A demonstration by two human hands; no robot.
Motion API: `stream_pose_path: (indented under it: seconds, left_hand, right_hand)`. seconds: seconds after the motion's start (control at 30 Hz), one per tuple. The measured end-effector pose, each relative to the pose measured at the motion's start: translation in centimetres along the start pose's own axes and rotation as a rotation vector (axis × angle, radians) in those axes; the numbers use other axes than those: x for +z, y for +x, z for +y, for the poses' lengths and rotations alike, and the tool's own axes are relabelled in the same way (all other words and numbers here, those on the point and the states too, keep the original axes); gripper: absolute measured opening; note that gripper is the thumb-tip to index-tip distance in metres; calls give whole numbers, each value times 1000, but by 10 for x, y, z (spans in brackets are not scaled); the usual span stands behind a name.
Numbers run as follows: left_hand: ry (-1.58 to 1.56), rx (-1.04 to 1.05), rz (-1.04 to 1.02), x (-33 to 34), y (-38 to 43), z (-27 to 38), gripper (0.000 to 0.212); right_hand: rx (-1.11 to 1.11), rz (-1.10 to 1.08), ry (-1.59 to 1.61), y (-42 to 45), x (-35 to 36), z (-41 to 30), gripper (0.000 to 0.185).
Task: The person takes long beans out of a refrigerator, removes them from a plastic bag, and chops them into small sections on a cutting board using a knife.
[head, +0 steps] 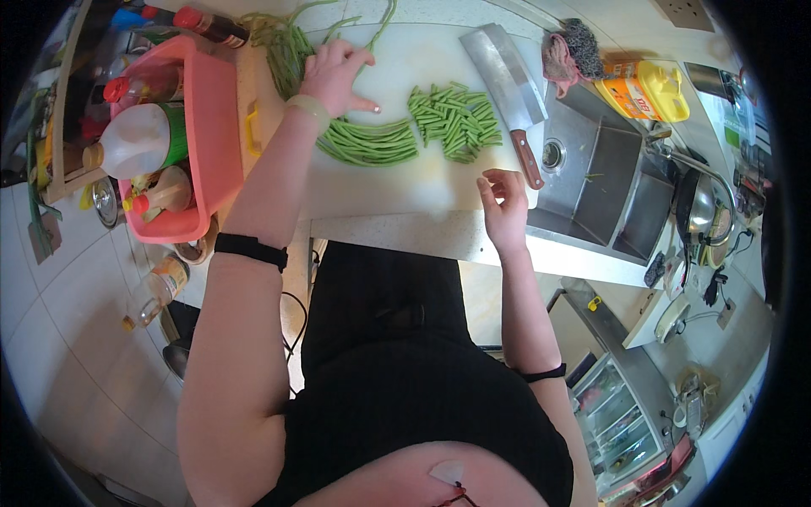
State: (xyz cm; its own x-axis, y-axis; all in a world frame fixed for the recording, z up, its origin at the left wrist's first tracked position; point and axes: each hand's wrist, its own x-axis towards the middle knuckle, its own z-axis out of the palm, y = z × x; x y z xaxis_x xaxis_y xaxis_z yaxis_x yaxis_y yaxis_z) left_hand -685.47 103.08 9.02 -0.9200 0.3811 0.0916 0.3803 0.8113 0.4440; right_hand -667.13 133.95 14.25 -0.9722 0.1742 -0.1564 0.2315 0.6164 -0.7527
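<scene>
My left hand (336,76) is spread over a white cutting board (380,187). Its fingers reach across a bunch of uncut long green beans (285,60) at the upper left, and a few strands curve past the fingertips. Below its thumb lies a bundle of long green beans (374,144), aligned side by side. Right of these is a pile of short cut bean pieces (455,120). A cleaver (507,82) with a wooden handle (527,158) rests along the board's right side. My right hand (509,206) hovers loosely curled near the board's front edge, left of that handle, with nothing visible in it.
At the left stands a pink plastic basket (215,127) of bottles, with a red-capped bottle (212,26) behind it. To the right is a steel sink (570,184) with a faucet (703,168). Cloths (570,57) and a yellow jug (646,92) sit behind the sink.
</scene>
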Motion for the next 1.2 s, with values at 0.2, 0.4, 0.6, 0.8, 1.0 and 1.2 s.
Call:
stream_pose_path:
  seconds: [0.2, 0.4, 0.6, 0.8, 1.0, 1.2]
  left_hand:
    - [76, -157, 130, 5, 9, -2, 67]
    - [135, -98, 155, 0, 7, 7, 54]
    - [57, 112, 9, -2, -26, 18, 28]
    - [4, 71, -43, -8, -41, 20, 14]
    - [-13, 77, 52, 5, -35, 18, 14]
    - [196, 200, -8, 15, -30, 21, 6]
  right_hand:
    - [8, -18, 0, 0, 1, -2, 14]
    - [15, -28, -8, -5, 1, -1, 13]
    - [0, -17, -4, -10, 2, 4, 13]
    - [13, -37, -1, -11, 4, -1, 12]
    - [17, -45, -15, -13, 8, -5, 12]
    - [21, -56, -10, -16, 10, 1, 12]
